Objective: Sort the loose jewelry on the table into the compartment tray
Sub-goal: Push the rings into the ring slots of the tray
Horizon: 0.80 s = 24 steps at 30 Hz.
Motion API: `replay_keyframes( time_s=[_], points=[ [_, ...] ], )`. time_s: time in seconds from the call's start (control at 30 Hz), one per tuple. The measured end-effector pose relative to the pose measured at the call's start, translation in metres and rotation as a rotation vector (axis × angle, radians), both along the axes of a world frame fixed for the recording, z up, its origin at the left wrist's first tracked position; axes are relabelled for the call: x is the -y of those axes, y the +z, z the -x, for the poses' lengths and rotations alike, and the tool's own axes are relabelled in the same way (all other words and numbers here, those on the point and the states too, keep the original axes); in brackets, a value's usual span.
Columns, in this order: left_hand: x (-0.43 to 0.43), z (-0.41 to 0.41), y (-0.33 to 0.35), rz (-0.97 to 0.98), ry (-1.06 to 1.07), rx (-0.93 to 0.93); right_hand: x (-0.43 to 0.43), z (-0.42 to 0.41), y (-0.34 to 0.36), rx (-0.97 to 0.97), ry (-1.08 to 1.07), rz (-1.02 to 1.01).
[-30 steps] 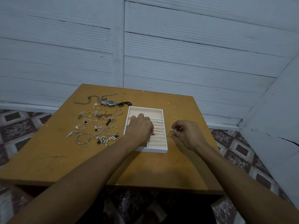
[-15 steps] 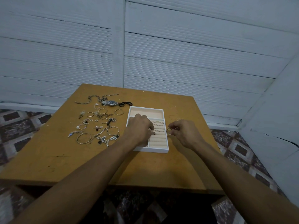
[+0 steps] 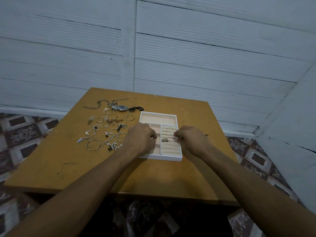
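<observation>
A white compartment tray (image 3: 158, 115) with a pale pink lining sits mid-table. Its right side has ring rolls holding several rings (image 3: 169, 129). My right hand (image 3: 191, 139) pinches a small ring (image 3: 176, 139) over the ring rolls at the tray's right edge. My left hand (image 3: 141, 139) rests with curled fingers on the tray's left side and covers its small compartments. Loose jewelry lies left of the tray: a wristwatch (image 3: 121, 107), a chain (image 3: 95, 105), hoop bangles (image 3: 93, 144), a pearl piece (image 3: 113, 145).
The orange-brown table (image 3: 51, 159) stands against a white plank wall. A small item (image 3: 206, 134) lies on the table right of my right hand. Patterned floor tiles show on both sides. The table's front half is bare wood.
My right hand has moved left from beside the tray to over the ring rolls, carrying the ring. My left hand has slid left off the ring rolls, uncovering them.
</observation>
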<state>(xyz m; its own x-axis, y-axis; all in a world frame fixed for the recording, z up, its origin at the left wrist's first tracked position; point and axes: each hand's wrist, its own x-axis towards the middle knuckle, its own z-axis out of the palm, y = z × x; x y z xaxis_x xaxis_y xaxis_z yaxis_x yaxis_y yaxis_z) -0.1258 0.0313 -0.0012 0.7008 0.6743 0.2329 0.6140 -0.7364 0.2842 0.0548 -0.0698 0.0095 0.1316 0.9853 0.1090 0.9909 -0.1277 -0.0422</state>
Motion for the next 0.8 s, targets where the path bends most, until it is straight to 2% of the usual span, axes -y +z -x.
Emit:
replay_keyframes(
  time_s=[0.3,0.5,0.8],
  points=[
    [0.004,-0.009,-0.002,-0.002,-0.018,0.005,0.002,0.001,-0.008,0.024,0.138,-0.021],
    [0.003,-0.01,-0.006,0.015,-0.021,0.017,0.007,-0.004,-0.009,-0.111,0.043,-0.089],
    [0.005,-0.012,-0.005,0.024,-0.011,0.018,0.005,-0.005,-0.014,-0.136,0.019,-0.114]
  ],
)
